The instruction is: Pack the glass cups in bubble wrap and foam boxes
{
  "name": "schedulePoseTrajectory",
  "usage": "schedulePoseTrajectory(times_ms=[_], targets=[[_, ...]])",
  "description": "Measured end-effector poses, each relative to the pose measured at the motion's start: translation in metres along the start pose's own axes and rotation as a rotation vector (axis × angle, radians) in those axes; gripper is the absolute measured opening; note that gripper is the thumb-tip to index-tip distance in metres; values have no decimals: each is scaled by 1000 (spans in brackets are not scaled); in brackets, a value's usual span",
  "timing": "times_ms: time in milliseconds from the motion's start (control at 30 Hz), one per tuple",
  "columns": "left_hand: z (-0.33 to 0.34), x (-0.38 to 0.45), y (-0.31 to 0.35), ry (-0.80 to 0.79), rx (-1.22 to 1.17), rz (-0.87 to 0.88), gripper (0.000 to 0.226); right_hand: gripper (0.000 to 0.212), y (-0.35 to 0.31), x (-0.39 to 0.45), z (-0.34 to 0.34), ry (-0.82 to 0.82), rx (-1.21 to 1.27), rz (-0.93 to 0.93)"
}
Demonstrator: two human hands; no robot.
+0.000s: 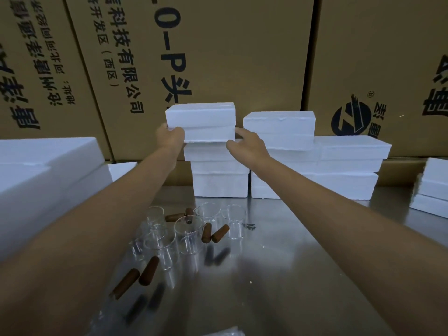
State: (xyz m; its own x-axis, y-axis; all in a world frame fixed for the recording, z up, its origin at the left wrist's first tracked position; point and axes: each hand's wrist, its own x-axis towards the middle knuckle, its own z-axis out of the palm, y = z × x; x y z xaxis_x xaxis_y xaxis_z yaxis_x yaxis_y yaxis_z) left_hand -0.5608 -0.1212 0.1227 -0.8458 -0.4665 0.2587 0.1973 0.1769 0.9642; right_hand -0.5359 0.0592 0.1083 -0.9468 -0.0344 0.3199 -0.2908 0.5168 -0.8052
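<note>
Place: I took it for a warehouse or packing room.
Backdrop: large cardboard cartons (218, 57) stood stacked wall-like behind the bench, printed with black Chinese company text and a round logo (350, 117).
Work surface: I looked down on a bare metal table (303, 263), reflective like stainless steel.
Stock: white foam boxes (315, 166) sat piled in stacks at the back, more at both edges.
Goods: several glass cups (189, 236) with brown, possibly wooden, handles stood loose, though blur hid details.
</note>
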Motion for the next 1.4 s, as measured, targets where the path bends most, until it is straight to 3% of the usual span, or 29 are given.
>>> schedulePoseTrajectory(times_ms=[267,400,533,667,767,900,1067,1167,1400], targets=[[-29,-79,26,30,-58,-63,38,53,-31,-74,-29,33,48,60],[-44,-140,30,-23,2,-98,34,37,-35,-131,-57,41,59,139],[-62,-210,34,-193,29,-122,24,17,-33,-197,-92,42,7,206],[-80,-281,26,-405,85,-176,51,14,-16,-275,-127,-50,-145,256],[-88,-332,17,-545,180,-199,54,19,7,-331,-148,-131,-276,323],[-92,-383,2,-727,278,-255,84,22,30,-396,-168,-250,-401,390],[-82,-401,-12,-757,404,-255,53,31,34,-435,-189,-338,-485,482],[-78,-406,-13,-720,393,-211,42,30,31,-441,-194,-251,-590,453],[-58,-397,4,-574,281,-59,30,23,29,-412,-180,-47,-276,342]])
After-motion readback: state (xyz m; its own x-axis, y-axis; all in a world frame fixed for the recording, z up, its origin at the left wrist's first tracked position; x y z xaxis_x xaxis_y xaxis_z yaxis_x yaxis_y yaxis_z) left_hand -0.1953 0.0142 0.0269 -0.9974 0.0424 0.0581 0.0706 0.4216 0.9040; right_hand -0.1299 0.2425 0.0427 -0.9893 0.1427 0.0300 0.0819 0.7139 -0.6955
